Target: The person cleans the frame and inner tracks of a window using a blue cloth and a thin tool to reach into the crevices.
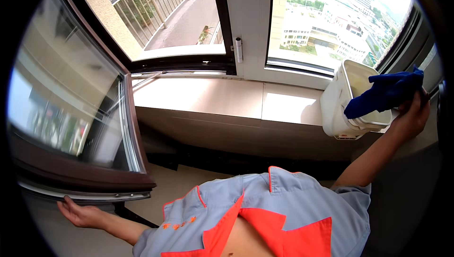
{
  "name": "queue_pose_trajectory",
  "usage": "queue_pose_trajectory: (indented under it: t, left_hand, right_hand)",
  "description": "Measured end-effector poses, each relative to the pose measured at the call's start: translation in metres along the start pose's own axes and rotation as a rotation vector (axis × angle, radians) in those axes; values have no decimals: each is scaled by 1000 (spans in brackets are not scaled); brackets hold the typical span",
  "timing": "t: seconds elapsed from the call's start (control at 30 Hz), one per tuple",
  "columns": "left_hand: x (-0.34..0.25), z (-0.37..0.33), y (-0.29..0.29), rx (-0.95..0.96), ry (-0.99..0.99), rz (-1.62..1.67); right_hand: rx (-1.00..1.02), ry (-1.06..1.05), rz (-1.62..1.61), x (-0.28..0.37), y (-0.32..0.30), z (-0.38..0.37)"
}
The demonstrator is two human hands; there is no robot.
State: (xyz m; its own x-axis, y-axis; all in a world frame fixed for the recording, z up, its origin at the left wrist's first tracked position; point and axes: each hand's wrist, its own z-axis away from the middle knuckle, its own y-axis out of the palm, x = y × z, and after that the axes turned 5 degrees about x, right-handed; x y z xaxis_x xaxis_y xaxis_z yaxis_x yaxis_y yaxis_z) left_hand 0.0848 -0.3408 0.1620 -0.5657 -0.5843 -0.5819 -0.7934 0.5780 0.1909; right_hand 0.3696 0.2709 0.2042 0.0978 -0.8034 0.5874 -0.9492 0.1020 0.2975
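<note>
At the right, my right hand is closed on a dark blue cloth. The cloth hangs bunched across the mouth of a white, square-sided bucket, which stands on the windowsill. A small dark piece shows by my fingertips; what it is I cannot make out. Far to the left, my left hand is by the bottom edge of a brown-framed window sash that is swung inward. Its fingers are loosely bent and apart, the upper one at the sash's edge.
A white window handle sits on the post between the two window openings. Beyond the left opening is a walkway with a metal railing. Buildings show through the right pane. The swung sash fills the left side, its lower corner near my left forearm.
</note>
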Motion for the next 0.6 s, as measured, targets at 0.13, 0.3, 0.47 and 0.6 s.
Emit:
queue_pose_trajectory:
  t: [0.13,0.3,0.47,0.6]
  left_hand:
    - [-34,56,37,224,78,287]
    - [-78,109,124,483,389,473]
    - [-147,144,203,565,586,563]
    - [-169,168,258,557,669,534]
  right_hand:
    - [-87,-68,27,6,-6,-4]
    - [-139,-3,52,5,-18,-2]
    - [-108,-48,40,5,-49,-16]
    - [50,-627,763,7,-95,-26]
